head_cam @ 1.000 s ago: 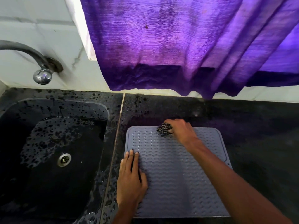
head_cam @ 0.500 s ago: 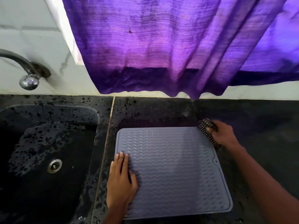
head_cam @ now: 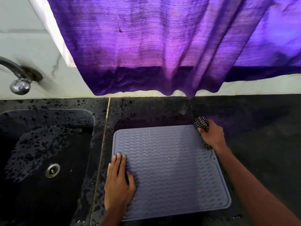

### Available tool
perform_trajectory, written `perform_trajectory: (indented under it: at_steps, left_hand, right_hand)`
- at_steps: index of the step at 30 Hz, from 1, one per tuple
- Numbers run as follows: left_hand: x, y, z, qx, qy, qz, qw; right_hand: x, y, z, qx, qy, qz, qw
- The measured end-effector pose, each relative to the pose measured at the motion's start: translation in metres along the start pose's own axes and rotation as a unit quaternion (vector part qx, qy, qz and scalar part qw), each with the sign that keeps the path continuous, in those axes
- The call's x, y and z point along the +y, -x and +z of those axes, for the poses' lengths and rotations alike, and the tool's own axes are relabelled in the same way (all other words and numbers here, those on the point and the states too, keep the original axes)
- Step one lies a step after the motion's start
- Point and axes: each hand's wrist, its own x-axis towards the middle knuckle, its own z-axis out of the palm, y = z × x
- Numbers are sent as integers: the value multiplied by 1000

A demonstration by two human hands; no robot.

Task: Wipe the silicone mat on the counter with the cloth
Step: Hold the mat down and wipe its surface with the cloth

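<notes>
Shifted along the top edge since a second ago, the right hand (head_cam: 211,136) clutches the checked cloth (head_cam: 202,124) at the upper-right corner of the silicone mat (head_cam: 171,160), centre frame, left hand (head_cam: 118,181) flat on it; overrunning the edge may curl that corner

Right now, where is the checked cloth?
In the head view the checked cloth is bunched in the right hand at the far right corner of the silicone mat, on the dark counter.
</notes>
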Motion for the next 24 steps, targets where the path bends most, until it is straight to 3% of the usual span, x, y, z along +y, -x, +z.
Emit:
perform_trajectory:
  at_steps: [6, 12, 15, 18, 21, 24]
  left_hand:
    - [-1, 0, 0, -3, 3, -1, 1000]
    - [0, 0, 1, 0, 3, 1, 1000]
    - [1, 0, 0, 0, 3, 1, 1000]
    - [1, 0, -1, 1, 5, -2, 1000]
    - [2, 0, -1, 1, 7, -5, 1000]
    - [1, 0, -1, -5, 6, -4, 1000]
  right_hand:
    - [-18, 1, 16, 18, 93, -58, 994]
    - [-49, 7, 28, -32, 132, -87, 987]
    - [-63, 12, 39, -86, 72, -110, 988]
    - [-67, 17, 47, -162, -62, -83, 981]
    - [-59, 21, 44, -82, -60, -89, 991]
    - [-50, 20, 39, 2, 45, -99, 994]
